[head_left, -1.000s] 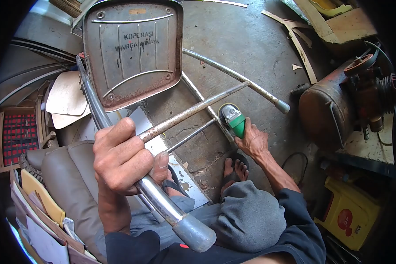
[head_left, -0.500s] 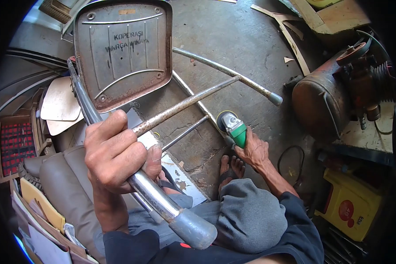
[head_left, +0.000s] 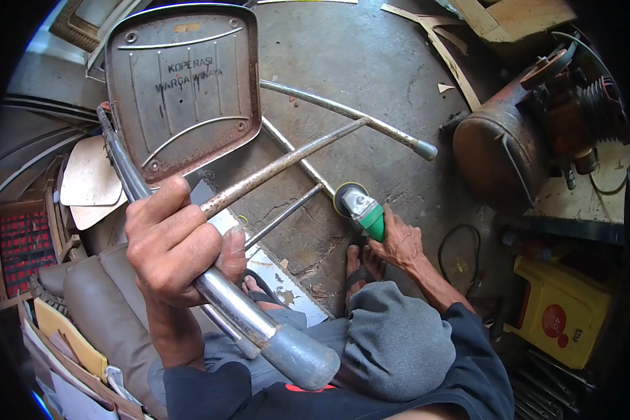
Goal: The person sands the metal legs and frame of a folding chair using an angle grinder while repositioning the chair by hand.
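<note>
My left hand (head_left: 182,245) is wrapped round a chrome leg of a metal chair frame (head_left: 238,308), whose grey rubber foot points toward my lap. The chair's rusty seat underside (head_left: 182,105), with stencilled lettering, faces me at the upper left. Crossbars run from the held leg toward the other legs. My right hand (head_left: 399,245) grips a green and silver angle grinder (head_left: 365,213). The grinder's round disc lies beside a farther chrome tube, near the end of a thin crossbar; whether it touches the tube I cannot tell.
A rusty compressor tank (head_left: 500,161) stands at the right, above a yellow container (head_left: 560,315). Wood strips (head_left: 448,59) lie on the concrete floor. A brown cushioned seat (head_left: 108,308) is at the left. A black cable (head_left: 476,252) curls near my right forearm.
The chair, both hands and the surroundings have shifted left in view. The grinder has turned slightly, its disc now more to the left of its body. Both grips are unchanged.
</note>
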{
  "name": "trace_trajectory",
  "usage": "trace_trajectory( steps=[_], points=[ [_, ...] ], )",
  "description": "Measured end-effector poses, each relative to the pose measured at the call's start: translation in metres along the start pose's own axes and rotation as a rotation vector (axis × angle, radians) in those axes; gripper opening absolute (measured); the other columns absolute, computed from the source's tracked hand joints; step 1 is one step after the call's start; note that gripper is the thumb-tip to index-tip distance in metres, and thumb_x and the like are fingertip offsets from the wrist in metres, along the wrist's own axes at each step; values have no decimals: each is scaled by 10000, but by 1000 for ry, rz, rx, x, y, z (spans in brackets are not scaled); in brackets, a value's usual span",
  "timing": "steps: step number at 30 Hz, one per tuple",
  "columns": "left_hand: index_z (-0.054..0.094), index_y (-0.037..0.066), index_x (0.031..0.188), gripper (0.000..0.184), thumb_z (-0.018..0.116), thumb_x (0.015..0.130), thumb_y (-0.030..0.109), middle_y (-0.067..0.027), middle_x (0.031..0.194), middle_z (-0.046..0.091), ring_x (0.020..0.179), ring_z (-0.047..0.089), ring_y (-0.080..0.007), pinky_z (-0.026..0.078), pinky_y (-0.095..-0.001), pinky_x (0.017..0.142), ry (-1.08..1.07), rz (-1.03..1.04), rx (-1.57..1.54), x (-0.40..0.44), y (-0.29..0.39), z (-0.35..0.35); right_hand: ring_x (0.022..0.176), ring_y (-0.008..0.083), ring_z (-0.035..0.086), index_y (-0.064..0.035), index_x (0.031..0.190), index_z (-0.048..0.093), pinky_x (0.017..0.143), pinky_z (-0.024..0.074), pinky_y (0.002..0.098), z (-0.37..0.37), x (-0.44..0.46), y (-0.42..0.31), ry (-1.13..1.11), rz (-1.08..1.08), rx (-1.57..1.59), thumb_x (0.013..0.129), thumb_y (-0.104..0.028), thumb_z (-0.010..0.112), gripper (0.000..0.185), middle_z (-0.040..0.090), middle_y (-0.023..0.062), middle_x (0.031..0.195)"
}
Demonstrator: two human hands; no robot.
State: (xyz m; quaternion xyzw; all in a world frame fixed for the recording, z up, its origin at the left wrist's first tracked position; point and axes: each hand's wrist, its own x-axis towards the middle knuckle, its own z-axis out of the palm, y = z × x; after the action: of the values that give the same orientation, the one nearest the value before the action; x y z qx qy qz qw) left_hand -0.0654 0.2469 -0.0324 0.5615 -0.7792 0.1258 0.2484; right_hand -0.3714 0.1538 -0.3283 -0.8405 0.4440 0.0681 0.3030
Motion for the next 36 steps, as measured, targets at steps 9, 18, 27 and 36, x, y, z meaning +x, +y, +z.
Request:
trace_trajectory(
  steps=[9, 18, 27, 36],
  points=[
    [433, 55, 537, 322, 722, 671, 105, -34, 513, 325, 492, 345, -210, 235, -340, 441, -11, -15, -3, 1, 1, 0, 915, 453, 712, 22, 1487, 365, 781, 573, 548, 1, -2, -14, -15, -106, -29, 828, -369, 702, 837, 671, 279, 1145],
    [399, 62, 533, 351, 724, 654, 113, -26, 513, 300, 501, 341, -210, 220, -343, 442, -23, -81, -6, -9, 6, -4, 979, 470, 697, -5, 1434, 402, 829, 549, 563, -11, 14, -9, -10, 41, 93, 820, -422, 688, 796, 687, 280, 1136],
    [375, 82, 529, 376, 727, 654, 124, -10, 518, 309, 493, 338, -199, 258, -323, 424, -77, -155, -18, -25, 10, -14, 1004, 484, 690, 15, 1326, 475, 904, 517, 550, -41, 87, -47, -161, -84, 116, 787, -478, 656, 752, 713, 300, 1066],
    [371, 109, 534, 379, 745, 598, 112, 4, 531, 308, 507, 352, -180, 312, -315, 405, -104, -185, -41, -36, 10, -19, 955, 456, 725, 28, 1324, 506, 902, 554, 531, -29, 172, -101, -146, -138, 111, 814, -524, 663, 768, 716, 325, 997]
  ],
)
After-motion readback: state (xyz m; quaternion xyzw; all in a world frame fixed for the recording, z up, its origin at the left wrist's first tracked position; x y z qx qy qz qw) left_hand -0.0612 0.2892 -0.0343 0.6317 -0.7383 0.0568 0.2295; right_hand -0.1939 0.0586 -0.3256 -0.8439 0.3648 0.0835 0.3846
